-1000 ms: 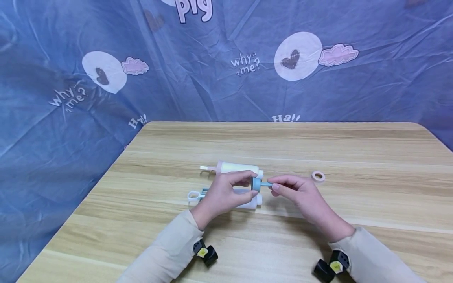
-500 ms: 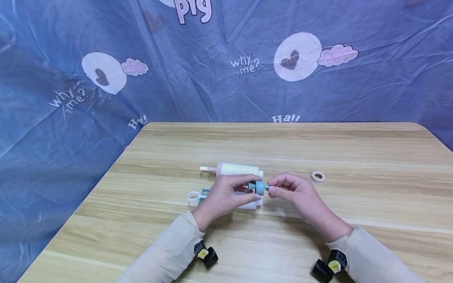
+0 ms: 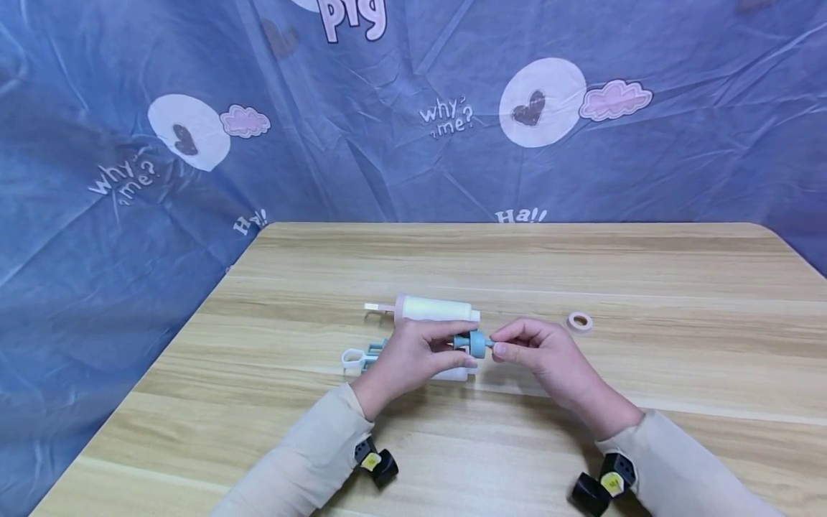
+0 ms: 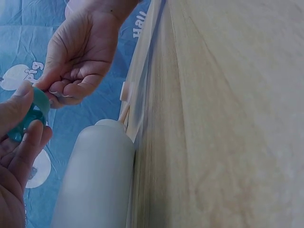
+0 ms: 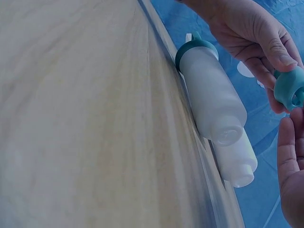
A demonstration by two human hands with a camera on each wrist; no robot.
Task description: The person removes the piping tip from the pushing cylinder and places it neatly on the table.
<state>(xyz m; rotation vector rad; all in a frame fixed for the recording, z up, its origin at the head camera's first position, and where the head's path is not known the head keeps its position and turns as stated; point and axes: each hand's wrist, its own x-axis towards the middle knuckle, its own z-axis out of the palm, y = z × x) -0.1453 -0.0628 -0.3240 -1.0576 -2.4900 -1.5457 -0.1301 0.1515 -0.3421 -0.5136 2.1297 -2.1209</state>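
Between both hands, above the table, is a small teal plastic piece [image 3: 477, 345]: a round cap-like ring with a narrow stem. My left hand [image 3: 407, 359] pinches it between thumb and fingers; in the right wrist view the thumb presses the round teal ring [image 5: 286, 88]. From the other side, the fingertips of my right hand [image 3: 552, 362] pinch the stem's thin end, which they partly hide. Below the left hand lies a white bottle [image 5: 213, 95] with a teal end and a loop, partly covered. Behind it lies another white bottle [image 3: 436, 309] with a pink end.
A small pink ring-shaped roll [image 3: 579, 322] lies beyond the right hand. The wooden table [image 3: 323, 266] reaches back to a blue printed cloth [image 3: 388, 143]. A white loop [image 3: 353, 359] sticks out left of the nearer bottle.
The teal ring has shifted slightly right within the left fingers, and a flared teal part now shows on its left. The stem visible on its right looks shorter. The bottles have not moved.
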